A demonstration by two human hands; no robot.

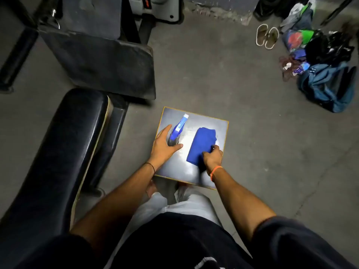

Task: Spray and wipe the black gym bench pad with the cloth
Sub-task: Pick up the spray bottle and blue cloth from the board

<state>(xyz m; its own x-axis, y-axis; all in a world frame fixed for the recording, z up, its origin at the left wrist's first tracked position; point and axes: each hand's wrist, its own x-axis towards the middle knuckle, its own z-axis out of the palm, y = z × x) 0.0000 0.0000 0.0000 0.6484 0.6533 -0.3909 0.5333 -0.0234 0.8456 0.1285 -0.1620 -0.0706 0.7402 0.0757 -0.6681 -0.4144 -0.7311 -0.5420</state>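
One bottle [177, 131], one cloth [202, 144] are sitting on a table [206, 119] amid open floor [252, 152].
Straight-fingered left hand [164, 147] is touching bottle; right hand [212, 156] is pinching cloth.

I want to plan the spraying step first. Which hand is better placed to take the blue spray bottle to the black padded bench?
Left. The left hand brackets the blue plastic spray bottle, and the black padded gym bench lies on that side. The right hand pinches the blue folded cloth.
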